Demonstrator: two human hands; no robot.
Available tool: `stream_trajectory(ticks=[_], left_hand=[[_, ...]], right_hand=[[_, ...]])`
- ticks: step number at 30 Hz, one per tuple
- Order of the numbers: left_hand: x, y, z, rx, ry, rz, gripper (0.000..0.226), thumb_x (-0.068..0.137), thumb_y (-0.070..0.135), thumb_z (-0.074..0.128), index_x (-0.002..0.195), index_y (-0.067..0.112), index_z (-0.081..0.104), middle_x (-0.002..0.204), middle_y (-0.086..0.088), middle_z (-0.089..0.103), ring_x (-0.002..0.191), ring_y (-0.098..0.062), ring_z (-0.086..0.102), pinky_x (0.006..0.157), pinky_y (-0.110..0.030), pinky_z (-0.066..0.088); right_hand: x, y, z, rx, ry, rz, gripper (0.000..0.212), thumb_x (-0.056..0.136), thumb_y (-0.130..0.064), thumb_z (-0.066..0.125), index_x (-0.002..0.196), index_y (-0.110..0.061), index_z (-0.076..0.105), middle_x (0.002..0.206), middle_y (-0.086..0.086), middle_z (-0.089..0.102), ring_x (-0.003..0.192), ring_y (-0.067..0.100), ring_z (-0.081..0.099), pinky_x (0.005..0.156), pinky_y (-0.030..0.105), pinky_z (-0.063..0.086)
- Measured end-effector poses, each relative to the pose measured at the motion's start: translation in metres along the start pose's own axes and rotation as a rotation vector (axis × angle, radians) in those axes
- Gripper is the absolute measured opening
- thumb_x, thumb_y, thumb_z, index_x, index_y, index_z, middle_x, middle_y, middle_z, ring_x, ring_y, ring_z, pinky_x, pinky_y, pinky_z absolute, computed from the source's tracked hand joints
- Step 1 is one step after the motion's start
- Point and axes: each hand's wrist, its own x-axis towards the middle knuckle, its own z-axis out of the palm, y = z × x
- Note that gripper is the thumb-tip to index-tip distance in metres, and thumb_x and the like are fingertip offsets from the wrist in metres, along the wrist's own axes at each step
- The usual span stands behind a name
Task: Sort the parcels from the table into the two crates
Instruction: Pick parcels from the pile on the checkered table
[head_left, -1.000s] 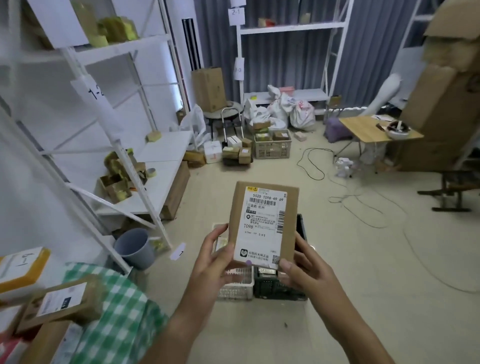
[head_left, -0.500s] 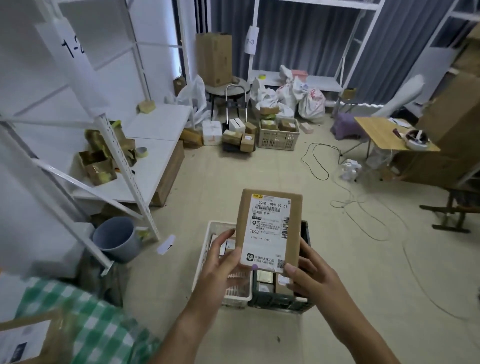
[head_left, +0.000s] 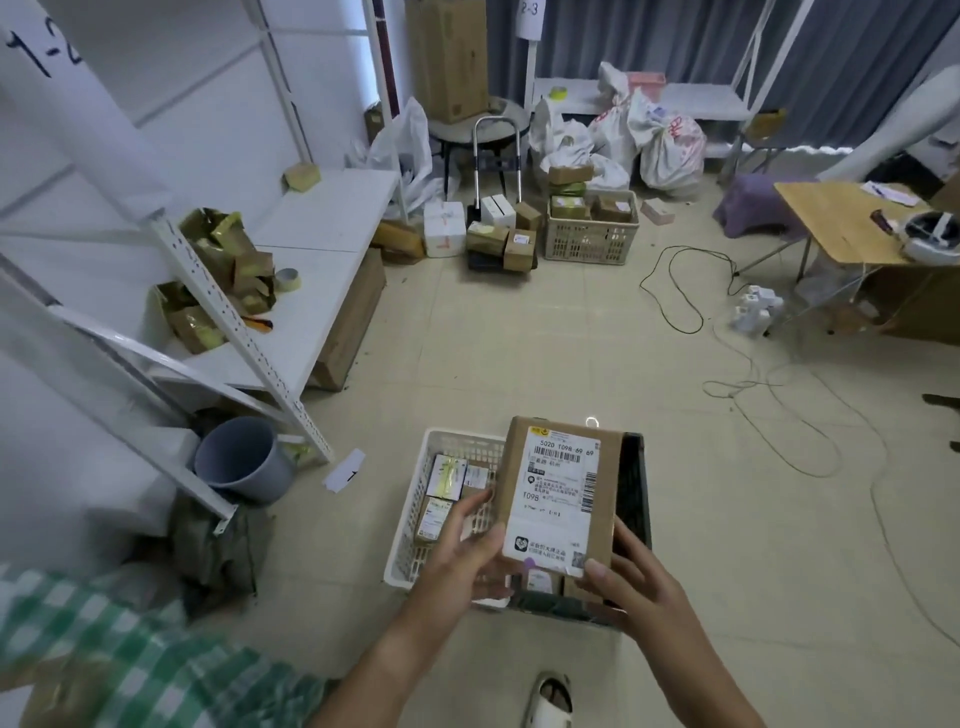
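Both hands hold a brown cardboard parcel (head_left: 561, 493) with a white shipping label, tilted, above the two crates on the floor. My left hand (head_left: 462, 558) grips its lower left edge, thumb on the label. My right hand (head_left: 631, 582) grips its lower right corner. A white crate (head_left: 415, 514) on the left holds several small parcels. Beside it on the right stands a black crate (head_left: 635, 499), mostly hidden behind the parcel and my right hand.
A white metal rack (head_left: 249, 338) with torn cardboard stands at left, a grey bucket (head_left: 241, 457) at its foot. The green-checked table edge (head_left: 130, 670) is at bottom left. Cables (head_left: 769, 395) lie on the floor at right. Far back are a beige crate (head_left: 589, 241), boxes and bags.
The view tipped downward and the parcel came lower, from in front of me to just over the crates. Both hands kept their hold on it.
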Motion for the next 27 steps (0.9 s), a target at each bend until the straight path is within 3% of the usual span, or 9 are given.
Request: stream_trajectory(ticks=[3,6,11,14,17,20,22,25,27], left_hand=[[0.024,-0.012,-0.002,-0.016,0.106,-0.039,0.046,0.087,0.052,0.072,0.13,0.054,0.055,0.126,-0.006,0.075,0.109,-0.031,0.075,0.078,-0.036,0.061],[0.053,-0.028,-0.01,-0.01,0.208,-0.072,0.045,0.083,0.057,0.072,0.124,0.06,0.056,0.123,-0.006,0.076,0.106,-0.03,0.076,0.074,-0.033,0.059],[0.098,-0.065,-0.032,0.003,0.293,-0.14,0.043,0.084,0.054,0.068,0.124,0.062,0.056,0.118,-0.003,0.078,0.102,-0.03,0.076,0.078,-0.038,0.054],[0.129,-0.083,-0.045,0.005,0.311,-0.169,0.04,0.084,0.053,0.068,0.122,0.061,0.057,0.116,-0.006,0.078,0.101,-0.029,0.077,0.076,-0.036,0.056],[0.17,-0.106,-0.064,0.017,0.297,-0.213,0.041,0.096,0.046,0.065,0.134,0.053,0.052,0.118,-0.006,0.078,0.104,-0.028,0.076,0.079,-0.037,0.056],[0.219,-0.14,-0.092,0.026,0.279,-0.263,0.036,0.104,0.036,0.058,0.138,0.046,0.05,0.118,-0.005,0.078,0.103,-0.027,0.076,0.077,-0.033,0.057],[0.256,-0.171,-0.113,0.014,0.284,-0.301,0.039,0.099,0.042,0.064,0.136,0.047,0.052,0.119,-0.005,0.077,0.101,-0.027,0.077,0.072,-0.03,0.058],[0.309,-0.229,-0.152,-0.013,0.307,-0.348,0.046,0.092,0.049,0.071,0.135,0.049,0.055,0.123,-0.004,0.076,0.102,-0.028,0.076,0.072,-0.031,0.058],[0.347,-0.275,-0.182,-0.025,0.325,-0.363,0.041,0.092,0.043,0.067,0.131,0.049,0.058,0.123,-0.003,0.076,0.102,-0.028,0.076,0.074,-0.036,0.059]], right_hand=[[0.042,0.013,-0.008,0.059,-0.059,0.102,0.077,0.061,-0.044,0.096,0.125,-0.058,0.055,0.115,-0.009,0.076,0.107,0.017,0.074,0.082,0.034,0.06],[0.084,0.023,-0.009,0.056,-0.157,0.185,0.078,0.061,-0.05,0.085,0.131,-0.057,0.05,0.115,-0.012,0.076,0.106,0.011,0.073,0.08,0.029,0.06],[0.141,0.044,-0.005,0.023,-0.21,0.284,0.089,0.06,-0.055,0.084,0.139,-0.055,0.043,0.121,-0.012,0.073,0.103,0.009,0.073,0.08,0.029,0.058],[0.176,0.064,-0.003,-0.006,-0.205,0.327,0.094,0.064,-0.052,0.084,0.148,-0.046,0.042,0.121,-0.011,0.073,0.104,0.011,0.074,0.087,0.036,0.059],[0.218,0.092,0.004,-0.02,-0.182,0.375,0.08,0.084,-0.034,0.08,0.154,-0.04,0.039,0.125,-0.007,0.072,0.108,0.017,0.072,0.098,0.046,0.056],[0.265,0.129,0.015,-0.021,-0.134,0.428,0.077,0.089,-0.026,0.077,0.155,-0.036,0.038,0.128,-0.001,0.071,0.111,0.024,0.071,0.102,0.051,0.054],[0.303,0.165,0.024,-0.009,-0.103,0.462,0.076,0.089,-0.022,0.078,0.153,-0.037,0.039,0.126,0.001,0.072,0.109,0.024,0.072,0.094,0.046,0.058],[0.366,0.229,0.042,0.002,-0.074,0.546,0.071,0.091,-0.017,0.076,0.149,-0.042,0.042,0.124,0.002,0.073,0.099,0.02,0.073,0.067,0.03,0.056],[0.41,0.279,0.057,0.008,-0.057,0.589,0.071,0.092,-0.013,0.073,0.149,-0.041,0.042,0.123,0.003,0.073,0.1,0.021,0.072,0.068,0.034,0.057]])
